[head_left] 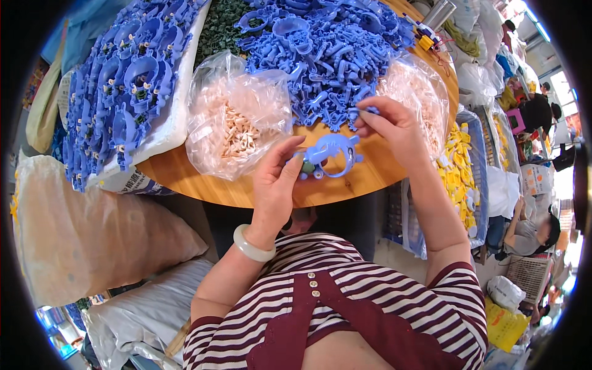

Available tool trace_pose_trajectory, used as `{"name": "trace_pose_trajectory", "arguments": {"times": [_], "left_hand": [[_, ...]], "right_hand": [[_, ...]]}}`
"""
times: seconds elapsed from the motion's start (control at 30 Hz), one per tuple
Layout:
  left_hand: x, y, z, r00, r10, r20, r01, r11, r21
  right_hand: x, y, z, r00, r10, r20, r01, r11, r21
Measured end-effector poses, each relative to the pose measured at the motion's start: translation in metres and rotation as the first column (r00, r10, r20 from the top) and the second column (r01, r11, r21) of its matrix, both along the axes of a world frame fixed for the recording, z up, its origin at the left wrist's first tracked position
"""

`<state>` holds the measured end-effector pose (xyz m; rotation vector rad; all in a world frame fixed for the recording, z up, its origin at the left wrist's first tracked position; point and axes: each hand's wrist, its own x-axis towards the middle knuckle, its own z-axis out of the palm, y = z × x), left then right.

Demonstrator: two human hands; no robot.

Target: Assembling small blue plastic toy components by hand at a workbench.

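Observation:
Over the near edge of the round wooden table, my left hand (279, 174) pinches a blue plastic toy part (335, 148) with a large ring and a dark green piece near its held end. Up and to the right, my right hand (391, 125) is closed on a small blue plastic piece (368, 111) between thumb and fingers, apart from the ringed part. Beyond both hands lies a big heap of loose blue plastic pieces (320, 58). A clear bag of small peach-coloured pieces (237, 126) stands just left of my left hand.
On the left, a white board (179, 111) bears rows of blue ringed assemblies. Dark green pieces (220, 28) lie at the back. Another bag of peach pieces (419, 92) sits right of the heap. Yellow parts (457, 179) fill a crate beside the table. A large sack (92, 228) stands at lower left.

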<state>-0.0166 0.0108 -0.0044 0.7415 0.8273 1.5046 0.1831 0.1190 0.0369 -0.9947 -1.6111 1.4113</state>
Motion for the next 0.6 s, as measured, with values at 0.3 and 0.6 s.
{"name": "trace_pose_trajectory", "arguments": {"times": [0.3, 0.6], "left_hand": [[0.006, 0.006, -0.002, 0.992, 0.049, -0.121, -0.053, 0.998, -0.031], [0.012, 0.003, 0.005, 0.99, 0.082, -0.114, -0.089, 0.994, -0.061]], "right_hand": [[0.024, -0.058, 0.0, 0.988, 0.075, -0.132, -0.086, 0.993, -0.084], [-0.011, -0.088, -0.019, 0.998, 0.068, -0.003, -0.067, 0.991, 0.118]]}}
